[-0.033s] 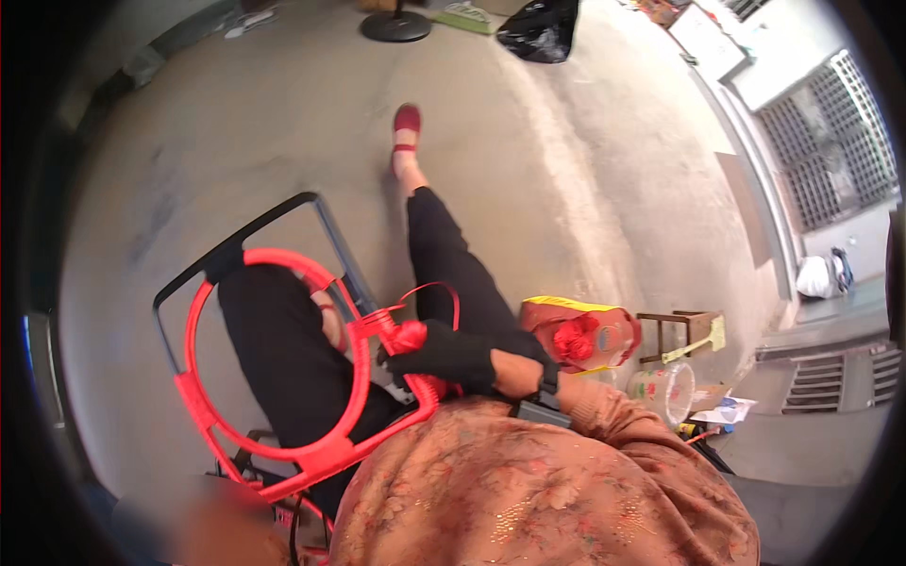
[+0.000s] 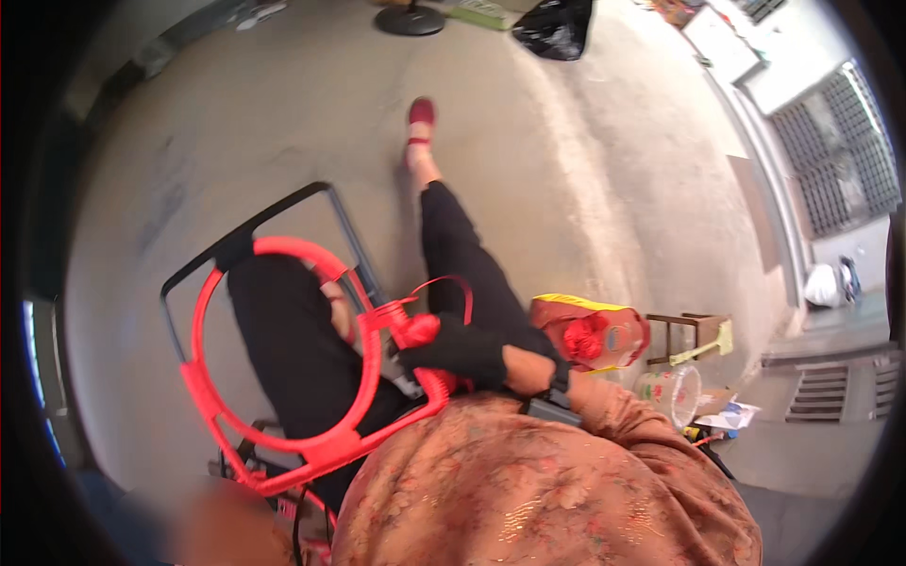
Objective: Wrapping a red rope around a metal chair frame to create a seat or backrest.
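- At the lower left we make out only a blurred patch (image 2: 222,524); our left grip is out of view, so we cannot tell its state.
- Across our left thigh (image 2: 294,382) we have the red ring frame (image 2: 372,368), left of the right grip (image 2: 461,353); its long axis slants from the black bar (image 2: 238,245), at the thigh's knee end, down toward our torso (image 2: 491,481).
- Nearest, at the frame's right side, our black-gloved right grip curls closed on it, fingers indistinct.
- Our right forearm (image 2: 526,370) reaches leftward, nearly level.
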